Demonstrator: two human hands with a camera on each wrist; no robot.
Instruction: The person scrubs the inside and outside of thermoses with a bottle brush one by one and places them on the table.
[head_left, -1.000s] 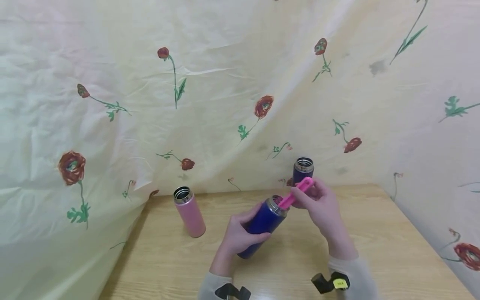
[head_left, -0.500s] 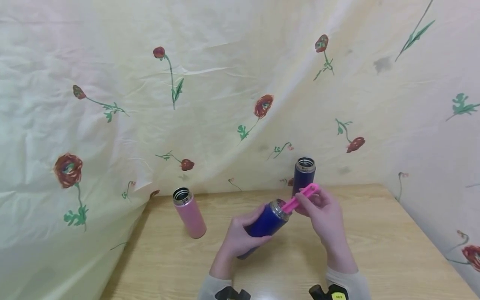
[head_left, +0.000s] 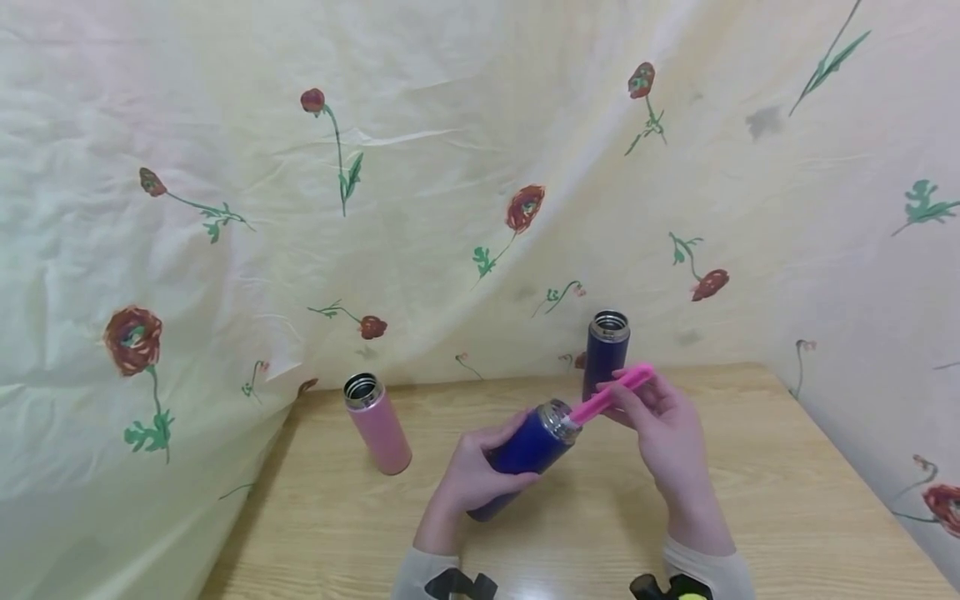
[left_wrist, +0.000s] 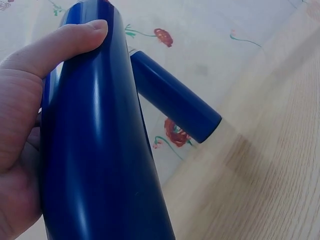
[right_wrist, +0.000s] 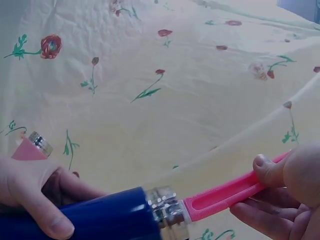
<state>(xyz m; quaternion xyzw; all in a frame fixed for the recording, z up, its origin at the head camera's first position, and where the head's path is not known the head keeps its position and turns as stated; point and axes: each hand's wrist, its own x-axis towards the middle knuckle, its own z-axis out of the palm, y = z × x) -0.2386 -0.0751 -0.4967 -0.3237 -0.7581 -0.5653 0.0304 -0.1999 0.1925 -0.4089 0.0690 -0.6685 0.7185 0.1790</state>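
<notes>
Tilted over the table, a blue steel flask (head_left: 531, 442) is gripped round its body by my left hand (head_left: 480, 473). Its open metal mouth points up and to the right. My right hand (head_left: 669, 433) pinches the pink handle of a bottle brush (head_left: 617, 392) between thumb and fingers. In the right wrist view the handle (right_wrist: 220, 200) slopes down to the flask's mouth (right_wrist: 170, 210), where a whitish part shows at the rim. The rest of the brush is hidden inside the flask. In the left wrist view my thumb (left_wrist: 70, 42) lies across the blue flask (left_wrist: 100, 135).
Behind my right hand, a second dark blue flask (head_left: 603, 358) stands upright, uncapped. A pink flask (head_left: 382, 433), also uncapped, stands to the left. The wooden table (head_left: 315, 517) meets a flower-printed cloth (head_left: 450, 125) at the back and sides.
My right hand has moved right and slightly down, drawing the brush partly out of the flask, so more handle shows. My left hand keeps its grip on the flask with little movement.
</notes>
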